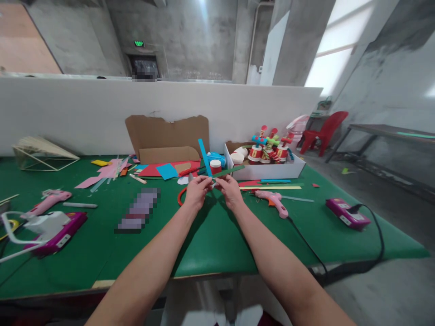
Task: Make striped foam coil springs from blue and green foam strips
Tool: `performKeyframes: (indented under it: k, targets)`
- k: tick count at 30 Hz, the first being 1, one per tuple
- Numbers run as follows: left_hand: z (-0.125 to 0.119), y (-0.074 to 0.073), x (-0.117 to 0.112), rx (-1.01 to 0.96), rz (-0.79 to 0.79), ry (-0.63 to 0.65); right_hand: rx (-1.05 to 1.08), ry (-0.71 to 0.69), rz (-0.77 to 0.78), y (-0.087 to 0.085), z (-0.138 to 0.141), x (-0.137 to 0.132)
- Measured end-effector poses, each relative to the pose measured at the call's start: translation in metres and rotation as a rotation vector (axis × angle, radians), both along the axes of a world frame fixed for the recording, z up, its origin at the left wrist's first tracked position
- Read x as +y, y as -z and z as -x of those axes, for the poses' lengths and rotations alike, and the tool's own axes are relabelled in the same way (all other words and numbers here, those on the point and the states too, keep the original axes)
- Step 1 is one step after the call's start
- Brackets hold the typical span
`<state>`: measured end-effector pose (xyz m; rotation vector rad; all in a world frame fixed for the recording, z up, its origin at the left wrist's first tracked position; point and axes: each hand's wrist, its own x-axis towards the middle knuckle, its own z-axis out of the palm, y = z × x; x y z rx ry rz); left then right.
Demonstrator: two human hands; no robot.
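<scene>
Far left on the green table (217,258) we've got a stick frame (44,156), then a pink glue gun (52,199) behind a purple power strip (73,228). Next, pink paper scraps (102,175), with a pixelated patch nearer us. Brown cardboard (168,136) stands at the back, blue paper square (166,171) in front.

Centre: our left hand (196,192) is nearly closed, fingertips pinching the low end of the blue strip (204,156), which sticks up, tilted left. Our right hand (231,192), just beside it, pinches the near end of the green strip (231,171), angled off to the right. Ends meet at our fingertips; can't tell if they're joined. Lidded red cup (215,167) sits behind.

Right: white box (272,172) holding red-cup figures (265,151), second glue gun (273,199) in front, another power strip (346,213) farther right.
</scene>
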<state>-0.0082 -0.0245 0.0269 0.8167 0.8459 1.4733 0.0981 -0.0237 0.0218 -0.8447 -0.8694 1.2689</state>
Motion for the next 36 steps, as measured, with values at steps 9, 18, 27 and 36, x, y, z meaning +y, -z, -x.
performKeyframes:
  k: [9, 18, 27, 36]
  targets:
    - [-0.002, 0.005, 0.001, 0.071, -0.049, 0.026, -0.062, 0.063, -0.046, -0.002, 0.001, -0.003]
    - [-0.002, 0.013, 0.005, 0.165, -0.102, -0.017, -0.340, 0.231, -0.201, -0.002, 0.001, -0.003]
    - [-0.001, 0.010, 0.004, 0.179, -0.103, -0.017, 0.008, 0.014, -0.048, -0.005, -0.003, -0.002]
    - [-0.002, 0.009, 0.001, 0.183, -0.110, 0.001, 0.086, -0.092, 0.090, 0.003, -0.006, 0.004]
